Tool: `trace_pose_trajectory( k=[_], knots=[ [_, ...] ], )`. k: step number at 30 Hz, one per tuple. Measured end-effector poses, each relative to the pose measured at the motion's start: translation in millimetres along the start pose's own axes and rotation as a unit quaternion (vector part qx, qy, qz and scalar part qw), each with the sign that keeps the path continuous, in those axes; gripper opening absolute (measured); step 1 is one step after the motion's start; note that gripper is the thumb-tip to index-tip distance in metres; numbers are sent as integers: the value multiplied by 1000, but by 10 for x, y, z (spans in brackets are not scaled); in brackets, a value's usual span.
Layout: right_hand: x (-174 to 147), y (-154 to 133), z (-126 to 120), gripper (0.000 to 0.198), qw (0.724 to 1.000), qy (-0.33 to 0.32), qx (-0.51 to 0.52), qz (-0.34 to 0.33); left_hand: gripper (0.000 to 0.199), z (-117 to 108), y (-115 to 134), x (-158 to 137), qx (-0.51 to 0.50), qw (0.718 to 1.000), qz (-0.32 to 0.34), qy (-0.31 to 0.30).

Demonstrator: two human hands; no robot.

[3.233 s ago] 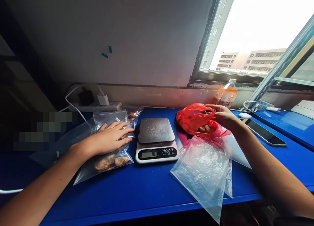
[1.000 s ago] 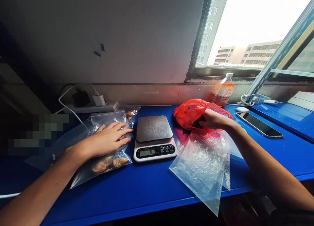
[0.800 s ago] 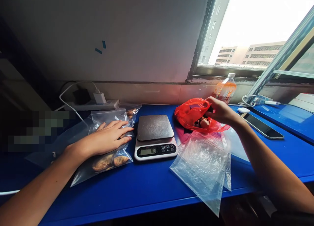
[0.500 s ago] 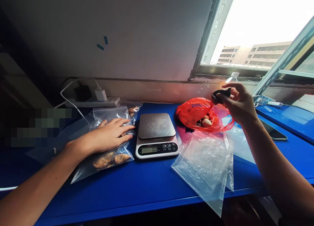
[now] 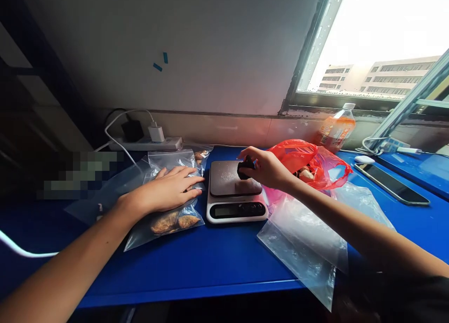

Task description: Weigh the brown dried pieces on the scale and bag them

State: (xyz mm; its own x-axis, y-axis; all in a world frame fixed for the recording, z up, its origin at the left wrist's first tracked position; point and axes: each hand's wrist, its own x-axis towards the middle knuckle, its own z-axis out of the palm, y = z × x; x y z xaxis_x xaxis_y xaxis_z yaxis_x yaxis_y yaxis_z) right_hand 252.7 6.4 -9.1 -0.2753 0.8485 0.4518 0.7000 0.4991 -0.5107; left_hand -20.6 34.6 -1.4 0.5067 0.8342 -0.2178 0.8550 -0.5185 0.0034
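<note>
A dark, lumpy stone-like piece is pinched in my right hand, at the right part of the kitchen scale's metal plate. Whether the piece touches the plate I cannot tell. The scale's display looks dark and unreadable. My left hand lies flat with fingers spread on clear zip bags left of the scale. One clear bag under it holds brown, rough lumps. Behind my right hand, a red plastic bag stands open with pale and dark pieces inside, partly hidden by my forearm.
Flat clear bags overhang the blue table's front edge at right. An orange drink bottle and a phone are farther right. A power strip with a white charger and cables lies along the wall.
My right hand has carried the dark piece left and down from above the red bag to the scale plate. My left hand stays on the bags. The view has shifted slightly.
</note>
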Motion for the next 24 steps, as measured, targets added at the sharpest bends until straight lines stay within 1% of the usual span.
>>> trace_pose_trajectory(
  k=[2, 6, 8, 11, 13, 15, 17, 18, 20, 21, 22, 23, 24],
  knots=[
    [88, 29, 25, 20, 1000, -7, -7, 3, 55, -16, 27, -13, 5, 1000, 2, 1],
    [152, 90, 101, 12, 1000, -17, -3, -18, 55, -22, 42, -19, 4, 1000, 6, 6],
    [130, 113, 125, 14, 999, 5, -14, -33, 55, -18, 38, -18, 5, 1000, 2, 5],
    [14, 101, 56, 16, 994, 74, -50, -69, 55, -12, 30, -22, 9, 1000, -5, 2],
    [-126, 69, -92, 16, 984, 122, -77, -103, 56, -4, 22, -25, 5, 1000, -4, 1],
    [-295, 56, -322, 12, 970, 174, -110, -129, 56, 8, 6, -22, -6, 1000, -3, 2],
    [-453, 103, -607, 9, 946, 263, -139, -128, 57, 23, -19, -12, -17, 1000, -5, 3],
    [-517, 156, -754, 9, 925, 334, -140, -115, 58, 30, -33, -6, -20, 1000, -8, 3],
    [-606, 320, -1021, 9, 869, 476, -108, -82, 59, 41, -59, 8, -24, 1000, -12, 3],
    [-634, 425, -1125, 11, 849, 519, -78, -61, 59, 43, -68, 14, -25, 1000, -12, 2],
    [-654, 539, -1201, 12, 845, 531, -44, -34, 59, 43, -74, 18, -26, 1000, -12, 1],
    [-668, 656, -1245, 13, 860, 510, -18, 1, 59, 38, -75, 21, -26, 1000, -11, 1],
    [-676, 771, -1256, 14, 887, 460, -12, 41, 59, 31, -71, 22, -25, 1000, -9, 1]
  ],
)
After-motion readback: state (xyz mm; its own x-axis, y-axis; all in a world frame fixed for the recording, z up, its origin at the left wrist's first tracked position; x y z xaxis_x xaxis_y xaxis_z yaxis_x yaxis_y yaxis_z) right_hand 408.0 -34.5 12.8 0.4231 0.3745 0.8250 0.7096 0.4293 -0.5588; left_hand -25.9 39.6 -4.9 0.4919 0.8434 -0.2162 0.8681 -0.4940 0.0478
